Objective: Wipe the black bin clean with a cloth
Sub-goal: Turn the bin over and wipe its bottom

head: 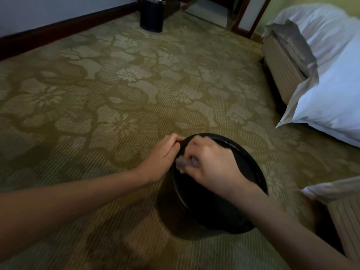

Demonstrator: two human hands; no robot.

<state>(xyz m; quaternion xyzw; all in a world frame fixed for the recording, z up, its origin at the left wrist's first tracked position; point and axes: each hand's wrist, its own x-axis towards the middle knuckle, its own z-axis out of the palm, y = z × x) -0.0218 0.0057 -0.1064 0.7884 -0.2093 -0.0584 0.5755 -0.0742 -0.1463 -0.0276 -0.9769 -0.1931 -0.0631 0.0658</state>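
Low on the patterned carpet (116, 94), near the bottom middle of the view, stands the black bin (247, 164), a round, dark container with a raised lip around its mouth. It looks tilted, with the mouth turned up and to the right, and a faint sheen runs along the far edge of the rim. Its outer wall is matte and nearly featureless.

The left hand (163, 154) grips the rim at its far left, fingers curled over the lip and thumb pressed close. The right hand (212, 162) is bunched in a fist over the opening, its fingers closed round a small greyish cloth (183, 162) that sits just beside the left hand, at the inner side of the rim.

The cloth is smeared by motion blur, so its weave and full shape cannot be made out, and most of it is buried in the fist. The bin's inside is too dark to read, and the right forearm covers part of its near rim.

Across the floor the carpet is olive-gold, ribbed, with pale floral shapes. A second bin (152, 14), dark and cylindrical, stands by the dark wooden skirting board (58, 30), its top cut off by the frame. At the right, a bed (331, 75) shows rumpled white linen over a striped base.
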